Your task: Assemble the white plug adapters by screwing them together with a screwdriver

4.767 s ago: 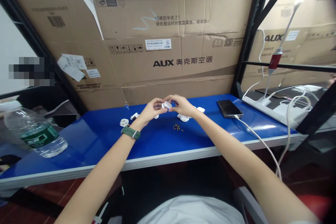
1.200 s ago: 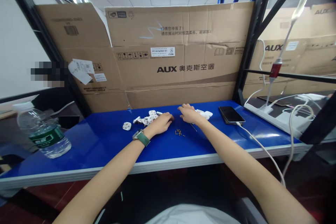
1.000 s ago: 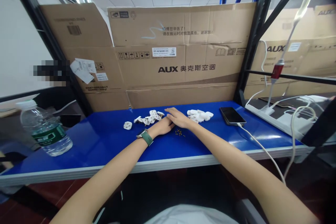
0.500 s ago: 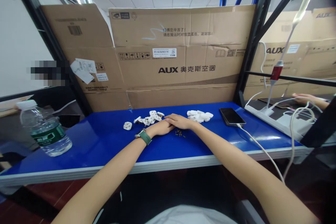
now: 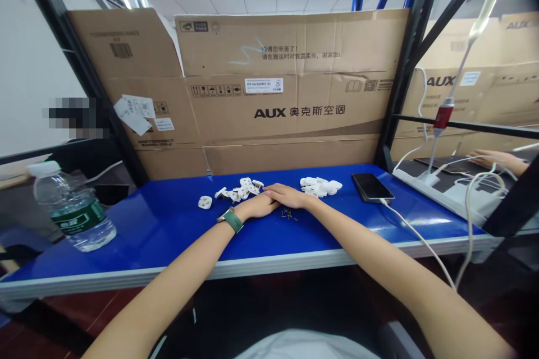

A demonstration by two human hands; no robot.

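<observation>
My left hand (image 5: 259, 207) lies palm down on the blue table, a green-strapped watch (image 5: 231, 219) on its wrist. Across its fingers rests my right hand (image 5: 288, 196), flat and holding nothing. The left hand looks flat too, though its fingers are mostly covered. Just beyond the left hand is a loose heap of white plug parts with metal pins (image 5: 242, 190), and one separate white piece (image 5: 205, 202) sits to their left. Several small brass-coloured screws or pins (image 5: 288, 213) lie close to my right wrist. A pile of smooth white plastic pieces (image 5: 320, 186) is beyond that wrist.
A phone (image 5: 373, 187) with a white cable lies at the right, near a white power strip (image 5: 446, 193). A water bottle (image 5: 78, 213) stands at the left. Cardboard (image 5: 295, 95) walls off the back. Another person's hand (image 5: 499, 160) shows at far right.
My hands and the things on the table stay where they were. The other person's hand at far right has shifted slightly.
</observation>
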